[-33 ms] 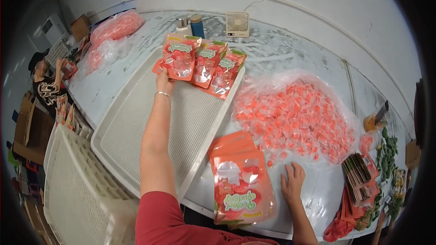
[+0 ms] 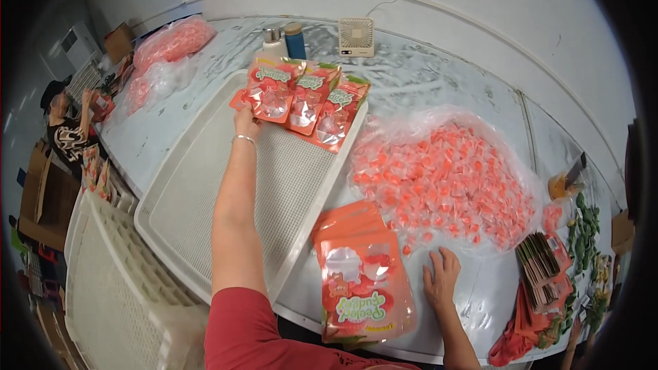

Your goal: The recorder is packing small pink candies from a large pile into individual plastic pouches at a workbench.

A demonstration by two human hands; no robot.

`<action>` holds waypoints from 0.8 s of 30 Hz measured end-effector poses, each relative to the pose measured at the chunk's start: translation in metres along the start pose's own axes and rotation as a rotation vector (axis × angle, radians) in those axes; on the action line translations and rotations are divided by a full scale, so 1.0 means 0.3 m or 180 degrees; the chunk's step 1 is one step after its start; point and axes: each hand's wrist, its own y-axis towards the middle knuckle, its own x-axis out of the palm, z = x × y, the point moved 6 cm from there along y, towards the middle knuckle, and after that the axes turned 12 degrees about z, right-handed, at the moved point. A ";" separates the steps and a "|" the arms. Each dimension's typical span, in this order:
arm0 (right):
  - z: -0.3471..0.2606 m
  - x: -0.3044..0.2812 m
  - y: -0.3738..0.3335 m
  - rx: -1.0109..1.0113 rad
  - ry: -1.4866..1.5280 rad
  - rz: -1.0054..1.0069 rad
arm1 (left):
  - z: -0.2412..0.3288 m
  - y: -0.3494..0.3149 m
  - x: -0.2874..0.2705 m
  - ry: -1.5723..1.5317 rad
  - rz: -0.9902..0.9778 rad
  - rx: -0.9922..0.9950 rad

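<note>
At the far end of a shallow white mesh tray [image 2: 226, 185], several red candy pouches stand leaning in a row. My left hand [image 2: 246, 120] grips the lower edge of the leftmost candy pouch [image 2: 269, 92], with the fingers partly behind it. Two more pouches, the middle one [image 2: 312, 99] and the right one [image 2: 339, 118], overlap beside it. My right hand [image 2: 442, 277] lies on the table with its fingers apart, holding nothing. Just left of it is a fanned stack of flat pouches [image 2: 367, 288], printed side up.
A large clear bag [image 2: 442, 178] of wrapped pink candies spreads across the table's right side. Behind the tray stand two bottles [image 2: 295, 41] and a small fan [image 2: 356, 36]. More pouches [image 2: 538, 281] lie at right. Stacked white trays [image 2: 116, 281] and another person [image 2: 68, 123] are at left.
The leftmost pouch's top has come down slightly, with my left hand still on it. My right hand stays in place on the table.
</note>
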 end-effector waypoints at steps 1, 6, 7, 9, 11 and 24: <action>0.003 -0.011 0.001 0.0039 -0.0054 0.0028 | -0.031 0.027 0.033 0.0001 -0.0059 -0.0042; 0.000 -0.012 0.013 0.0178 0.0120 -0.0177 | -0.001 0.169 -0.011 0.1009 0.1000 0.1554; 0.008 -0.009 0.006 0.0301 0.0029 -0.0186 | -0.024 0.111 0.022 0.0933 0.1567 0.1726; 0.007 -0.016 0.013 0.0286 -0.0049 -0.0177 | -0.035 0.080 0.062 0.0957 0.0908 0.1262; 0.015 -0.008 0.023 0.0259 -0.0025 -0.0202 | -0.043 0.081 0.061 0.0945 0.0357 0.0837; 0.037 0.004 -0.025 -0.0013 -0.0012 0.0202 | -0.201 -0.896 -0.108 0.3738 -0.2580 0.1975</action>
